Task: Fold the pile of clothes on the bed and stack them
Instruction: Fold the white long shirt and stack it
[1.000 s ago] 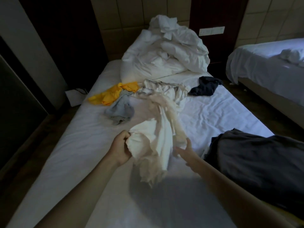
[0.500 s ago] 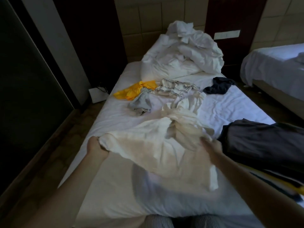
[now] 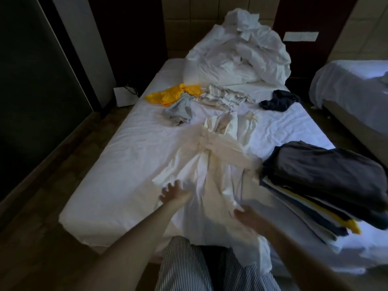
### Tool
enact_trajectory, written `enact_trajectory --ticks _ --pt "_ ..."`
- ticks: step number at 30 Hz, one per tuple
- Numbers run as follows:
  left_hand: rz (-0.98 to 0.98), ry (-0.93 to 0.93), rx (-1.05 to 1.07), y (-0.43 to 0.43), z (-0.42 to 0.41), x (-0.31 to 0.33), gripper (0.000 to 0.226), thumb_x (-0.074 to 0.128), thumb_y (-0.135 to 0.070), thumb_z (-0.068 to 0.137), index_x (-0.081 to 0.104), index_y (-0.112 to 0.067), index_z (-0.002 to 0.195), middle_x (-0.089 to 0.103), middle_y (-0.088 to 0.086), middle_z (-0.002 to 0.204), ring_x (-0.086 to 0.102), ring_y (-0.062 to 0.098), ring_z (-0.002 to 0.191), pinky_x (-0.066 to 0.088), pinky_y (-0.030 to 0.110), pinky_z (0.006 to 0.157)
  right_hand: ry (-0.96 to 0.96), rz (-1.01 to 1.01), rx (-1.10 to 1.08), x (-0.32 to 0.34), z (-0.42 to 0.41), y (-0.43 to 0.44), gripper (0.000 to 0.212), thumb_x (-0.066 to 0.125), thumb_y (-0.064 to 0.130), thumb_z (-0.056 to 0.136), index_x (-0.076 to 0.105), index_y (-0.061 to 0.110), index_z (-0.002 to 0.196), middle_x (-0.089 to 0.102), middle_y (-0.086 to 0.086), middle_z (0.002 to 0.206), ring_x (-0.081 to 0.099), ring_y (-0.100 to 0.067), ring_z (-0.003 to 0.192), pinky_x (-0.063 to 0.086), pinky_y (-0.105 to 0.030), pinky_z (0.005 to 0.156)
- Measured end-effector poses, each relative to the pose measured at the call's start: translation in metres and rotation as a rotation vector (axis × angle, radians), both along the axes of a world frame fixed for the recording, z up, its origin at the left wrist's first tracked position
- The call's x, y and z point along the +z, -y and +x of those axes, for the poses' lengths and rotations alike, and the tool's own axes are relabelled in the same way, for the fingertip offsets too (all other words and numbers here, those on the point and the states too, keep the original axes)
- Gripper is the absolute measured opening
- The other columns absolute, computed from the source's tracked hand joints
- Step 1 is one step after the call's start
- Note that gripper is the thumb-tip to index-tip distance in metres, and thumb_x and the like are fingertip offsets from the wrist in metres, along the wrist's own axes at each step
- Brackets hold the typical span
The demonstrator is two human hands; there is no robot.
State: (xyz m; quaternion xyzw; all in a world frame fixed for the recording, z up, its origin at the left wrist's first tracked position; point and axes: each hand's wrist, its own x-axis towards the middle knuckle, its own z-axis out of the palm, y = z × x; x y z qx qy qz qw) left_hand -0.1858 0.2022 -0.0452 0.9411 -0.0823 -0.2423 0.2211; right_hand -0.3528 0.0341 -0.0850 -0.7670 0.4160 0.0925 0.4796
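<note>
A cream-white garment (image 3: 212, 164) lies stretched out lengthwise on the white bed (image 3: 130, 156), its lower hem hanging over the near edge. My left hand (image 3: 175, 191) rests flat on its left side with fingers spread. My right hand (image 3: 244, 215) lies on the garment's right lower part, fingers loose. A stack of folded clothes (image 3: 323, 185), dark grey on top, sits at the right. Farther up lie a yellow garment (image 3: 174, 94), a grey one (image 3: 180, 111), a striped pale one (image 3: 225, 97) and a dark navy one (image 3: 279, 100).
A heap of white duvet and pillow (image 3: 237, 57) fills the head of the bed. A second bed (image 3: 352, 89) stands to the right across a narrow aisle. A white box (image 3: 123, 96) with cables sits on the floor at the left. My striped trousers (image 3: 189, 267) press against the bed's near edge.
The cream garment, held bunched in the air a second ago, now lies spread on the bed. Both hands have let go of it and rest flat on it.
</note>
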Motion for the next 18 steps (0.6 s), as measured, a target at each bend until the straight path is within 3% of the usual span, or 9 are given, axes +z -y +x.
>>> enact_trajectory --ticks 1,3,4,8,11,13,16,18 --pt "0.073 -0.014 -0.127 0.005 -0.008 -0.006 0.065 0.048 -0.042 0.093 0.021 -0.024 0.149 0.016 0.011 0.155 0.015 0.037 0.142 0.019 0.049 0.112 -0.019 -0.006 0.016 -0.014 -0.005 -0.003 0.011 0.049 0.016 0.096 0.056 0.010 0.101 0.056 -0.004 0.081 0.052 -0.014 0.067 0.039 -0.022 0.060" --pt "0.242 -0.028 -0.326 0.003 -0.014 -0.025 0.065 0.042 -0.044 0.095 0.009 -0.032 0.150 0.001 0.009 0.158 0.006 0.039 0.143 0.016 0.050 0.112 -0.053 -0.022 0.040 -0.029 -0.015 -0.004 0.037 0.045 0.016 0.097 0.043 0.004 0.131 0.053 -0.014 0.116 0.055 -0.025 0.100 0.037 -0.024 0.079" --pt "0.308 -0.037 -0.383 -0.001 -0.016 -0.036 0.063 0.041 -0.044 0.095 0.009 -0.034 0.148 0.001 0.011 0.157 0.009 0.040 0.142 0.020 0.050 0.110 -0.061 -0.029 0.042 -0.028 -0.020 -0.006 0.042 0.044 0.018 0.097 0.038 0.003 0.136 0.050 -0.015 0.124 0.052 -0.026 0.108 0.037 -0.025 0.082" --pt "0.382 0.082 -0.515 -0.029 -0.011 -0.063 0.062 0.055 -0.032 0.091 0.023 -0.031 0.144 0.025 0.013 0.146 0.030 0.034 0.131 0.036 0.039 0.100 0.019 -0.087 -0.003 -0.021 -0.034 0.000 0.043 0.050 0.034 0.095 0.041 0.012 0.130 0.053 -0.004 0.109 0.057 -0.016 0.089 0.049 -0.028 0.073" --pt "0.365 0.159 -0.595 -0.037 0.002 -0.068 0.054 0.044 -0.031 0.098 0.024 -0.030 0.148 0.034 0.012 0.143 0.040 0.032 0.125 0.040 0.038 0.097 0.080 -0.067 0.003 -0.013 -0.030 0.004 0.044 0.061 0.031 0.089 0.039 0.018 0.125 0.052 -0.001 0.104 0.057 -0.011 0.079 0.049 -0.021 0.062" --pt "0.316 0.096 -0.531 -0.033 0.011 -0.069 0.041 0.038 -0.027 0.100 0.038 -0.021 0.141 0.042 0.015 0.138 0.045 0.035 0.121 0.042 0.038 0.094 0.111 -0.015 0.004 -0.007 -0.021 0.004 0.050 0.068 0.022 0.084 0.038 0.019 0.124 0.051 -0.001 0.101 0.058 -0.013 0.077 0.049 -0.019 0.059" --pt "0.265 -0.056 -0.483 -0.029 0.015 -0.061 0.035 0.040 -0.016 0.099 0.049 0.004 0.126 0.046 0.034 0.128 0.048 0.043 0.120 0.040 0.034 0.077 0.082 -0.038 0.044 -0.001 -0.008 0.003 0.052 0.067 0.010 0.082 0.044 0.013 0.128 0.050 -0.004 0.105 0.056 -0.020 0.087 0.049 -0.026 0.067" --pt "0.222 -0.119 -0.455 -0.029 0.016 -0.060 0.031 0.038 -0.010 0.098 0.052 0.002 0.124 0.053 0.029 0.119 0.055 0.038 0.108 0.041 0.033 0.075 0.061 -0.121 0.077 0.002 -0.003 0.001 0.042 0.060 0.008 0.085 0.050 0.009 0.126 0.053 -0.005 0.103 0.054 -0.019 0.088 0.044 -0.024 0.068"
